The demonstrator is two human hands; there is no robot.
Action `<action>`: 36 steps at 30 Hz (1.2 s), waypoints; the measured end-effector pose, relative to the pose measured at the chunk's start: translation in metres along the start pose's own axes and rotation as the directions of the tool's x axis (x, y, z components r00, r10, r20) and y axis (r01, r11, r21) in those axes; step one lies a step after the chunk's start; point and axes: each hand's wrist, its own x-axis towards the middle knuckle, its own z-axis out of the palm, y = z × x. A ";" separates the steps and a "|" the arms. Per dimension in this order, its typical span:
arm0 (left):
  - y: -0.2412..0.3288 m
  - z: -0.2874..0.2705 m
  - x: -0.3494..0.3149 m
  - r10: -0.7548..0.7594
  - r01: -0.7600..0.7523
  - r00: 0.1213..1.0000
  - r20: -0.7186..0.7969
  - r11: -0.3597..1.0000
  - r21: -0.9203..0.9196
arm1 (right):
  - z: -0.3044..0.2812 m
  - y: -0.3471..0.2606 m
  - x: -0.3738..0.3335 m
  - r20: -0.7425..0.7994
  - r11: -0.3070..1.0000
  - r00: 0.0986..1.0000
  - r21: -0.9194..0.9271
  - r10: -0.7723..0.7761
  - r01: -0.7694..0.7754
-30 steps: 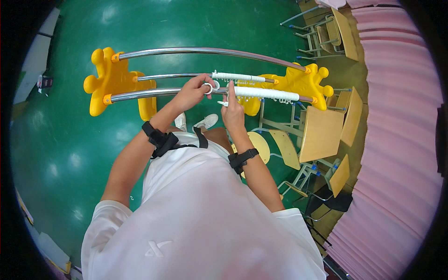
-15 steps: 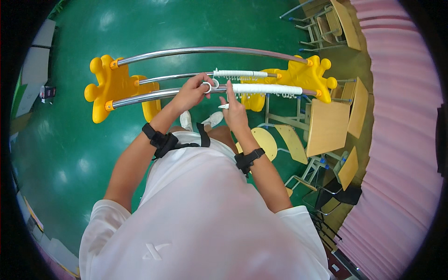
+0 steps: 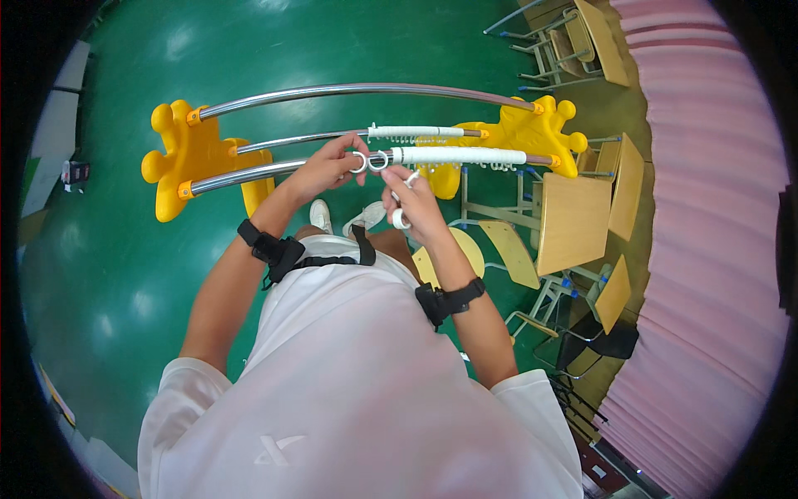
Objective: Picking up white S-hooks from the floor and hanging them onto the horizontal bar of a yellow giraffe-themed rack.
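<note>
My left hand (image 3: 331, 170) is closed at the front metal rail (image 3: 241, 178), its fingers pinching a white curtain ring (image 3: 358, 163). Right beside it, a second white ring (image 3: 378, 160) is at the rail, close to my right fingertips. My right hand (image 3: 421, 208) is half curled just below the rail, with loose white rings (image 3: 401, 219) held in its fingers. A tight row of white rings (image 3: 461, 156) with small hooks fills the right part of the front rail. Another such row (image 3: 416, 131) sits on the middle rail.
Yellow plastic end frames (image 3: 170, 162) carry the three metal rails, the far rail (image 3: 366, 88) being bare. Wooden desks (image 3: 573, 224) and chairs crowd the right side, before a pink curtain (image 3: 706, 249). Green floor (image 3: 108, 274) stretches to the left.
My right hand has drawn back from the rail, its raised index finger now bent, and the rings in it show more. A second ring now stands clearly beside the one in my left hand.
</note>
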 end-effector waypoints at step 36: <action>0.004 -0.025 0.049 0.089 -0.065 0.996 -0.010 0.790 0.609 | 0.016 0.003 0.031 -0.257 0.819 0.939 -0.573 -0.230 0.043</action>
